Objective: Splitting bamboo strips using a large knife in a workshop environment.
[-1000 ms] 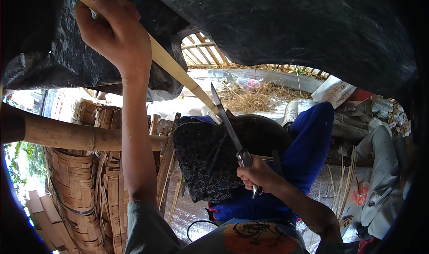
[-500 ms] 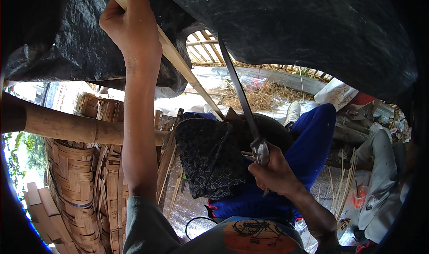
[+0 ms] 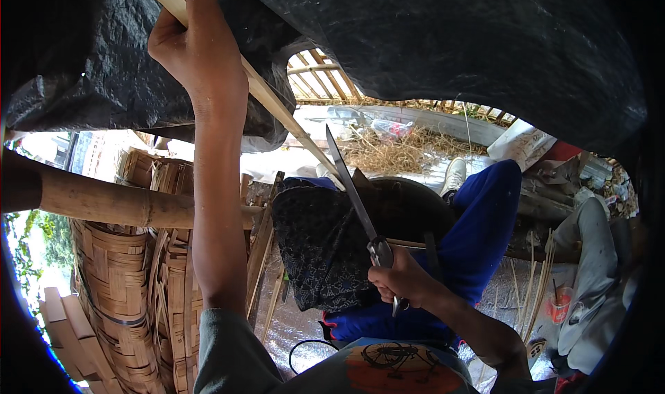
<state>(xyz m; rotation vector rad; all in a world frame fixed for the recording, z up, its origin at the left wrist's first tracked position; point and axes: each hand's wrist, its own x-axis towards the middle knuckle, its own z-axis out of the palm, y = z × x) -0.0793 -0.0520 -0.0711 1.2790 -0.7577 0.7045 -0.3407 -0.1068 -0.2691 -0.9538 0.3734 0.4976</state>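
Observation:
My left hand (image 3: 201,51) is raised at the upper left, closed round a long pale bamboo strip (image 3: 276,105). The strip slants down to the right, and its lower end lies by the dark patterned cloth (image 3: 322,252) over my lap. In my right hand (image 3: 403,278) is the handle of a long-bladed knife (image 3: 352,190), a machete by its look. Its blade points up and to the left, with the upper part close to the strip's lower end. I cannot tell whether blade and strip touch.
Left of me a thick bamboo pole (image 3: 138,206) runs across in front of tall woven bamboo baskets (image 3: 111,269). Black plastic sheeting (image 3: 471,41) hangs overhead. At the right, another person's grey trouser leg (image 3: 589,262) shows beside a red cup (image 3: 558,304) and thin upright sticks (image 3: 537,283).
The knife has come down and left, its blade now tilted more toward the strip's lower end. My left hand and the strip have shifted slightly left.

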